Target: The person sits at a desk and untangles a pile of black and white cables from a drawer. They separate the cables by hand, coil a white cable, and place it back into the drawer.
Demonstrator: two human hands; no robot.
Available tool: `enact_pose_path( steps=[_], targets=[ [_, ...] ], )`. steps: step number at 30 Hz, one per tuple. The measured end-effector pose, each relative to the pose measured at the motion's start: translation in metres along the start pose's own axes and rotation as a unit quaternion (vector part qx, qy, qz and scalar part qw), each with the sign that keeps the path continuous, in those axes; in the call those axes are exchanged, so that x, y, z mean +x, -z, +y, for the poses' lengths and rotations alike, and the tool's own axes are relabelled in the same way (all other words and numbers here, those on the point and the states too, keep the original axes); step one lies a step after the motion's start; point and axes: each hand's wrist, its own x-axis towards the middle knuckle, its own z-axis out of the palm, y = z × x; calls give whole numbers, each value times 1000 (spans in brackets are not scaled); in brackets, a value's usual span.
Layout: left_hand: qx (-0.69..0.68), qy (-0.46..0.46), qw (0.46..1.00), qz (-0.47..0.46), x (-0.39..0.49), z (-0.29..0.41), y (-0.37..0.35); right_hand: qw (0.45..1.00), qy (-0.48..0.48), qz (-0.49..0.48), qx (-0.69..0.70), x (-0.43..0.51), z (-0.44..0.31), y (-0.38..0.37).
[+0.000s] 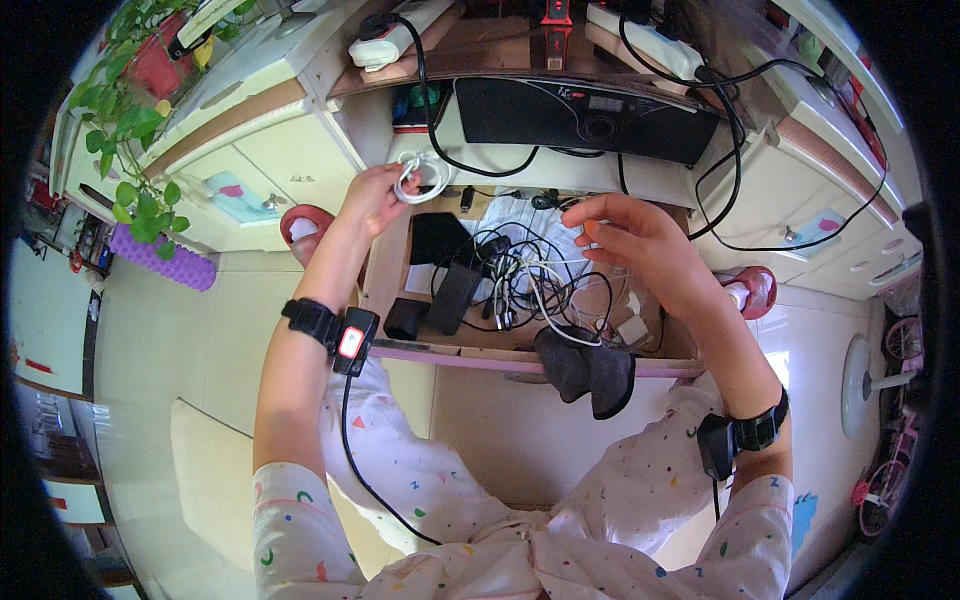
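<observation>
A coiled white cable (424, 178) is held in the fingers of my left hand (381, 196), above the back left corner of a drawer. My right hand (626, 234) is over the right part of the pulled-out drawer (660, 366), fingers curled and thumb near the forefinger; whether something small is between them I cannot tell. Below lies a tangle of black and white cables (517, 281) on papers. A black power adapter (454, 298), a black box-shaped item (406, 319) and a white charger (632, 330) lie around it. A dark cloth item (585, 367) hangs over the drawer's front edge.
Behind the drawer stands a black device with a dial (585, 120). White power strips (390, 41) with thick black cords (739, 172) rest on the shelf above. Cabinets flank both sides, a potted plant (161, 67) at left. A purple foam roller (161, 255) lies on the floor.
</observation>
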Motion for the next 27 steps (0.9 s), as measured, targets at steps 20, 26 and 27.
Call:
enact_pose_path(
  steps=[20, 26, 27],
  targets=[
    [576, -459, 660, 147, 36, 2, -23, 997, -8, 76, -15, 0, -1, 19],
    [648, -532, 545, -11, 3, 7, -16, 997, 22, 69, -17, -3, 0, 27],
    [732, -440, 520, -38, -3, 3, -14, 997, 30, 64, -19, -2, 1, 28]
  ],
)
